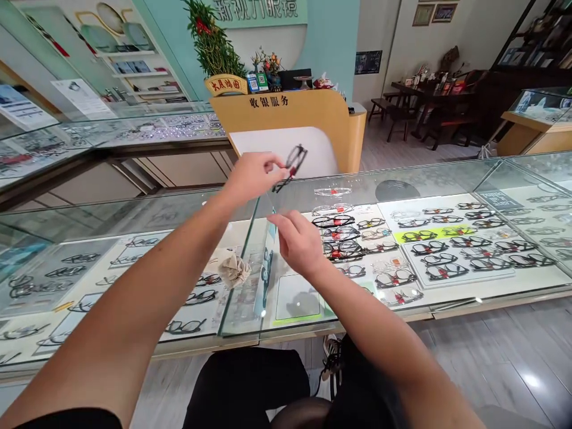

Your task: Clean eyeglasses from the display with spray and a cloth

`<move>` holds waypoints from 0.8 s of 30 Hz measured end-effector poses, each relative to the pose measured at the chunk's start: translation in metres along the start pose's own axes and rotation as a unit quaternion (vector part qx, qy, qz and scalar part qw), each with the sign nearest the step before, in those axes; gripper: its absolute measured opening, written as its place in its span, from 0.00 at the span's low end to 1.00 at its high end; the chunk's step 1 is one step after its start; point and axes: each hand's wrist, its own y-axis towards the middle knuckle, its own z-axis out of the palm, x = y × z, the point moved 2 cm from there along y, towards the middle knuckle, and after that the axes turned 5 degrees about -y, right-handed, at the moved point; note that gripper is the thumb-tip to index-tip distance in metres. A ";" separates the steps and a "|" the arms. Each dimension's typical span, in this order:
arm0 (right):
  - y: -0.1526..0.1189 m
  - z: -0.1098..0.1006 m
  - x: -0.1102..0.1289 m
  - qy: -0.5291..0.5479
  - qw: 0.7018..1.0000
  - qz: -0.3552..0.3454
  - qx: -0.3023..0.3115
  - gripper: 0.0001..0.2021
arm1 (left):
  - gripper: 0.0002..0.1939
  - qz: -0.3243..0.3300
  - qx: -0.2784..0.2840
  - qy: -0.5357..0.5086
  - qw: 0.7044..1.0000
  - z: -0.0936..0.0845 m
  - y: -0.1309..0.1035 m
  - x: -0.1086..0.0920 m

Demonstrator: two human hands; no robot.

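"Black glasses: where are they hanging?"

"Out over the counter, in the left hand. Thumb and fingertips are pinching the frame while hiding part of it. Something red is showing near its middle, but blur is softening the lenses, so I'm not making out their detail."

"And the right hand?"

"It's hovering just below the grip, nearer the wearer. Its curling fingers are hiding the palm, so I can't tell whether it's grasping anything."

"What's lying around the grip?"

"Below it, a glass display case is stretching past both picture edges. Rows of spectacles are lying to the grip's lower right; a crumpled cloth is resting to its lower left. Beyond the grip a wooden desk is standing, the case blocking its foot."

"And the left forearm?"

"It's covering some frames, its black sleeve running off the bottom edge."
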 end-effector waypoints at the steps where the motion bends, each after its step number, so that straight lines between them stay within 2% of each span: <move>1: -0.001 0.000 0.003 -0.005 1.000 -0.016 -0.018 0.19 | 0.14 0.016 0.051 0.023 0.998 0.011 0.014 -0.008; 4: 0.000 0.001 0.006 -0.018 0.998 -0.052 -0.034 0.16 | 0.16 0.092 0.200 0.090 0.971 0.057 0.043 -0.028; 6: 0.001 0.000 0.007 -0.019 0.997 -0.064 -0.025 0.16 | 0.16 0.124 0.267 0.146 0.945 0.091 0.053 -0.037; 9: 0.003 -0.003 0.008 -0.012 0.998 -0.058 -0.004 0.17 | 0.15 0.128 0.335 0.221 0.907 0.134 0.064 -0.044; 11: 0.004 -0.004 0.010 -0.005 0.999 -0.050 0.007 0.18 | 0.14 0.123 0.362 0.243 0.892 0.154 0.069 -0.046; 16: 0.007 -0.003 0.013 0.000 0.999 -0.038 0.028 0.19 | 0.11 0.117 0.405 0.232 0.877 0.182 0.074 -0.046; 24: 0.005 0.000 0.012 0.067 0.996 0.024 0.062 0.18 | 0.13 0.124 0.420 0.229 0.869 0.201 0.079 -0.037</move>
